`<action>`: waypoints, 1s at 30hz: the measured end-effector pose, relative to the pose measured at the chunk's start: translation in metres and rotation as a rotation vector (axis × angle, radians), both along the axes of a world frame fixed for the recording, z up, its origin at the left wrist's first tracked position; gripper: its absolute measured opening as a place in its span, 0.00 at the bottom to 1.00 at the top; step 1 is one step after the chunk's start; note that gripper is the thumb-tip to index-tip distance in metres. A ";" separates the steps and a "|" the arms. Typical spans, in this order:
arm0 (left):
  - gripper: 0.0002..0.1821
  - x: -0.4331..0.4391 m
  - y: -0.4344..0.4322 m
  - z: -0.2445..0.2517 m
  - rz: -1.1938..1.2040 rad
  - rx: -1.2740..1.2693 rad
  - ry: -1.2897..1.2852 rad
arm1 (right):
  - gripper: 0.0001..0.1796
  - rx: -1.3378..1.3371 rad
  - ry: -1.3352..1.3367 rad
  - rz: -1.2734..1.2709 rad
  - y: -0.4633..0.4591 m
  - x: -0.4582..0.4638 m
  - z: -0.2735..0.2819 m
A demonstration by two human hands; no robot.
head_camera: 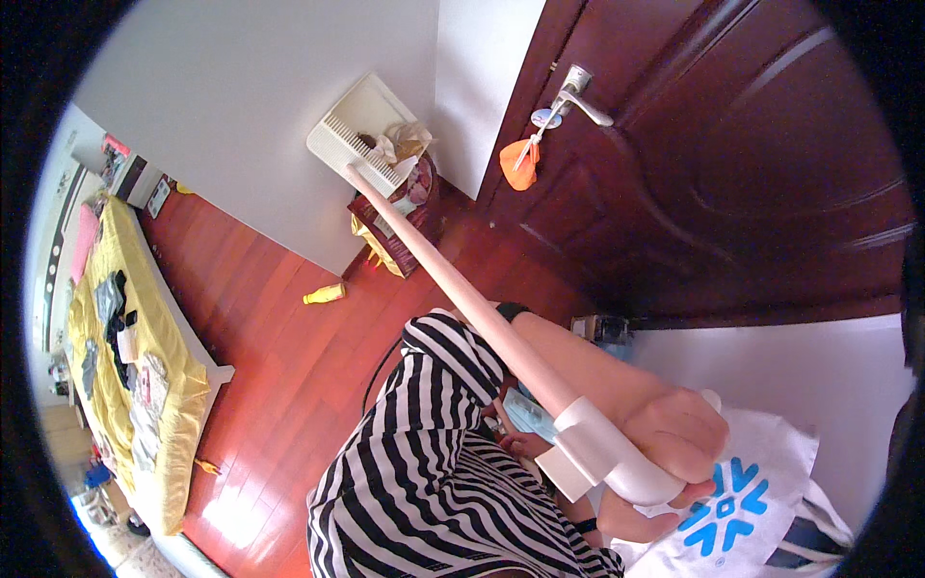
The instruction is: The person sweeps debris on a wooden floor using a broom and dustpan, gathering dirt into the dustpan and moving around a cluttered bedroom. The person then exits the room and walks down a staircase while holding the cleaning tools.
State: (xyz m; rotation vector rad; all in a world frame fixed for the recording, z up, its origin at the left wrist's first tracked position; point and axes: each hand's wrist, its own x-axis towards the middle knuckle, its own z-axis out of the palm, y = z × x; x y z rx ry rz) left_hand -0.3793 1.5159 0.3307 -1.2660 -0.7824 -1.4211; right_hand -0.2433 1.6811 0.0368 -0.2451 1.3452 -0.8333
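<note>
My left hand (672,441) is closed around the pale grip at the near end of a long pink handle (462,289). At the handle's far end is a white toothed dustpan (354,148), over a basket (430,180) with bags by the wall corner. Crumpled paper or film and a dark clump (367,140) lie at the pan. Lower down, partly hidden by the grip and striped clothing, my right hand (524,444) is closed on a thin pink rod (504,417). A light-blue item (529,415) shows beside that hand.
A dark red door (665,144) with a lever handle (589,107) and an orange bag (520,165) stands upper right. A yellow bottle (324,294) lies on the wooden floor. A bed with yellow bedding (184,404) is at left; a white bag (773,441) is at lower right.
</note>
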 end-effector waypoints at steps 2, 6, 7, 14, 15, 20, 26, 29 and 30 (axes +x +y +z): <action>0.10 -0.008 0.008 0.004 0.027 -0.019 0.022 | 0.16 -0.023 0.029 0.058 0.006 -0.016 -0.004; 0.10 -0.026 0.011 0.003 0.072 -0.026 0.060 | 0.16 -0.055 0.085 0.143 0.023 -0.039 -0.010; 0.10 -0.030 0.012 0.003 0.081 -0.023 0.070 | 0.16 -0.057 0.106 0.153 0.026 -0.041 -0.010; 0.11 -0.054 0.015 0.005 0.330 0.011 0.205 | 0.16 0.020 0.020 0.120 0.051 -0.071 -0.002; 0.11 -0.054 0.014 0.006 0.406 0.021 0.232 | 0.16 0.039 0.010 0.121 0.056 -0.074 0.001; 0.11 -0.062 0.004 0.015 0.490 0.105 0.298 | 0.16 0.098 -0.018 0.121 0.066 -0.086 0.009; 0.11 -0.059 0.008 0.029 0.512 0.189 0.334 | 0.17 0.141 -0.012 0.092 0.075 -0.091 0.018; 0.09 -0.062 0.014 0.037 0.523 0.207 0.414 | 0.17 0.154 -0.002 0.066 0.080 -0.091 0.022; 0.08 -0.063 0.016 0.038 0.526 0.202 0.449 | 0.17 0.162 0.003 0.050 0.082 -0.092 0.024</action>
